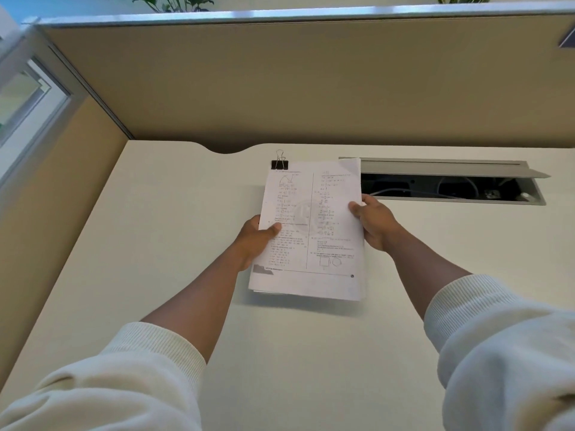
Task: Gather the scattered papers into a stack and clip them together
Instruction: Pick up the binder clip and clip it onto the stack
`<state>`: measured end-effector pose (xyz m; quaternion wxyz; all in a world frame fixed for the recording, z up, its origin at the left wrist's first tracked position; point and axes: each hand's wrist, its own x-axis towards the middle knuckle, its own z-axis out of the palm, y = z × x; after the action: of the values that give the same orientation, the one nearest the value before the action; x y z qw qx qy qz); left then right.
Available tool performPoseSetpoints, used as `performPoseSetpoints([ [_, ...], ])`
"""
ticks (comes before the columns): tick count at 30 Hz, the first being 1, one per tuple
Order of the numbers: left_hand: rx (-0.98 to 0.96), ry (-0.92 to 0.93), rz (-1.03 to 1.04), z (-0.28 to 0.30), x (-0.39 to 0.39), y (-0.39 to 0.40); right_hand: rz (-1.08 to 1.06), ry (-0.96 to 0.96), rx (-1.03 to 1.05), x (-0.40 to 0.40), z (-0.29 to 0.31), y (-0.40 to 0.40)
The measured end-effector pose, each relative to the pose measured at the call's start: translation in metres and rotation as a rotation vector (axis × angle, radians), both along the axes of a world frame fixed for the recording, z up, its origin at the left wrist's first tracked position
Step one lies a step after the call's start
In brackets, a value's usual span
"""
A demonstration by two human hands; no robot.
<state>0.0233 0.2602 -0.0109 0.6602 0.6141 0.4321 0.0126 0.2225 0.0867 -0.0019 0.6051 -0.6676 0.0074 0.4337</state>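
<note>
Gripping the white printed paper stack by both side edges, left hand and right hand pinch it above the cream tabletop, probably checking the black binder clip at its far-left corner.

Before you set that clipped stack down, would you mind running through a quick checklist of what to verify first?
1. Binder clip on the paper stack: ok, it sits at the far left corner.
2. Sheet edges flush: not ok, one sheet's far right corner sticks out and layers show at the near edge.
3. Clip biting every sheet: cannot tell, the lower sheets are hidden.
4. Grip: ok, left hand and right hand each hold a side edge, thumbs on top.
5. Desk under the stack: ok, bare where visible.
6. Open cable tray: not ok, the stack's far right corner overlaps it in view.
</note>
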Motion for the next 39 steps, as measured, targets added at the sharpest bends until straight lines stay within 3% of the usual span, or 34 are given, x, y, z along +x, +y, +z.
performPoseSetpoints([
  [12,0.353,0.159,0.151,-0.018,0.038,0.045,0.111,-0.191,-0.134,0.011,-0.006,0.063],
  [20,0.374,0.157,0.211,-0.041,0.055,0.064,0.095,-0.214,-0.196,0.018,-0.028,0.076],
  [27,0.402,0.171,0.224,-0.053,0.054,0.069,0.154,-0.372,-0.297,0.016,-0.04,0.069],
  [33,0.503,0.315,0.192,-0.049,0.053,0.064,0.126,-0.503,-0.4,0.003,-0.038,0.064],
  [39,0.5,0.388,0.125,-0.054,0.049,0.065,0.135,-0.495,-0.415,-0.006,-0.04,0.062],
])
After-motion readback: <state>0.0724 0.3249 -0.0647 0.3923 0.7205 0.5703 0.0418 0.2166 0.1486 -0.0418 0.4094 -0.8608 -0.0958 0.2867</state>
